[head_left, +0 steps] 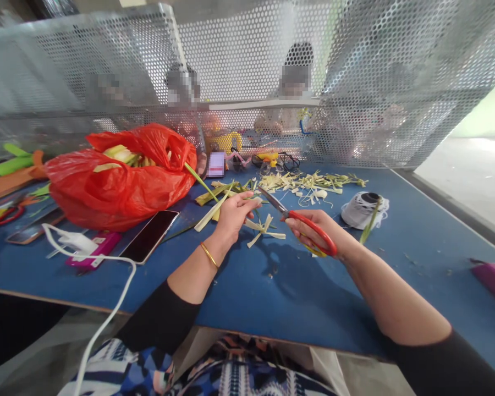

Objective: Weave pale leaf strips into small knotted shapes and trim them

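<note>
My right hand [311, 226] is closed round the red and yellow handles of a pair of scissors [278, 203], whose blades point up and left toward my left hand. Thumb and fingers of my left hand [233, 215] are pinched together at the tip of the blades; what they hold is too small to make out. Just below and between the hands, a star-shaped piece of pale leaf strips [264, 231] lies on the blue table [247, 291]. Pale strips [209, 215] also stick out beside my left hand.
At the left are a red plastic bag [127, 190] of leaves, a phone [150, 236] and a white cable [126, 286]. Leaf scraps [309, 182] lie behind my hands, a thread spool [359, 212] at the right. Beyond a perforated metal screen [247, 55] sit people.
</note>
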`<control>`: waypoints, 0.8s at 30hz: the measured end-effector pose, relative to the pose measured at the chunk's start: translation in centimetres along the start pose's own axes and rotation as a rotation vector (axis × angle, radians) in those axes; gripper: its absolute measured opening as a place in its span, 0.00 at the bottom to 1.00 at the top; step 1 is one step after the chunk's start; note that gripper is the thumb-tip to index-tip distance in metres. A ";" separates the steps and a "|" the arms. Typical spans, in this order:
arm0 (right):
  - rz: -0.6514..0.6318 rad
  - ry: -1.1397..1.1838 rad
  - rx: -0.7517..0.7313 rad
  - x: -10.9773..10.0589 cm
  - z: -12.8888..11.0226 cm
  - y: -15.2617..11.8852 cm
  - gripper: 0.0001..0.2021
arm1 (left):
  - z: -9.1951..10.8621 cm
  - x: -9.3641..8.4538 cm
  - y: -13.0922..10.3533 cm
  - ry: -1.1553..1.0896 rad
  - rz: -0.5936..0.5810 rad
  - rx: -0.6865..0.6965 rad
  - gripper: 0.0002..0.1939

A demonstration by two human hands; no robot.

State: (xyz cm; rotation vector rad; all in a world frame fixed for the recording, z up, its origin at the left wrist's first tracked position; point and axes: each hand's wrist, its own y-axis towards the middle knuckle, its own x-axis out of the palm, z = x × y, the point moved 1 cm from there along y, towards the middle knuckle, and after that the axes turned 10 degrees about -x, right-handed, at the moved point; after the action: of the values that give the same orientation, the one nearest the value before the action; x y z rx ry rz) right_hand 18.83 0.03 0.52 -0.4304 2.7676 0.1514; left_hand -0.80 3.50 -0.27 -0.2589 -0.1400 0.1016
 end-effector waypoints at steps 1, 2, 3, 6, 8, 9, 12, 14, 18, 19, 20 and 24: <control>0.060 -0.105 -0.021 -0.3 0.2 0.2 0.26 | 0.0 -0.1 0.0 -0.002 0.000 -0.013 0.15; 0.130 -0.261 -0.036 -0.6 0.4 0.4 0.25 | 0.0 -0.2 0.0 -0.009 -0.002 -0.027 0.14; 0.195 -0.458 -0.034 -0.9 0.7 0.6 0.23 | 0.1 -0.3 0.0 -0.024 -0.002 -0.041 0.12; 0.229 -1.059 0.058 -1.9 1.4 1.0 0.16 | 0.7 -0.8 0.0 -0.117 0.012 -0.083 0.10; 0.144 -1.253 0.139 -2.2 1.7 1.1 0.16 | 1.2 -1.2 0.1 -0.182 0.030 -0.091 0.09; 0.106 -1.290 0.163 -2.3 1.8 1.0 0.17 | 1.4 -1.3 0.1 -0.202 0.044 -0.085 0.09; 0.079 -1.326 0.191 -2.4 1.6 0.8 0.17 | 1.7 -1.4 0.0 -0.193 0.084 -0.036 0.08; 0.126 -1.281 0.100 -2.1 1.1 0.7 0.14 | 1.5 -0.9 -0.4 -0.136 0.078 0.008 0.07; 0.284 -0.618 -0.183 -0.7 0.3 0.6 0.15 | 0.4 0.7 -1.7 0.005 -0.027 0.078 0.07; 0.289 -0.390 -0.196 -0.1 0.2 0.6 0.17 | 0.1 1.1 -2.1 0.032 -0.050 0.094 0.07; 0.279 -0.189 -0.184 0.6 0.2 0.5 0.18 | -0.3 1.4 -2.4 0.060 -0.068 0.110 0.08; 0.341 0.230 -0.124 2.7 0.4 0.3 0.17 | -1.5 2.3 -3.1 0.162 -0.126 0.166 0.09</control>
State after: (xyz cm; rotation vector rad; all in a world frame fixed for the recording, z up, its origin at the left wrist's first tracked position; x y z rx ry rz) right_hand 16.42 -0.34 -0.75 0.0011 3.0492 0.3786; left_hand 1.91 0.45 -0.59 -0.0914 0.0139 -0.0327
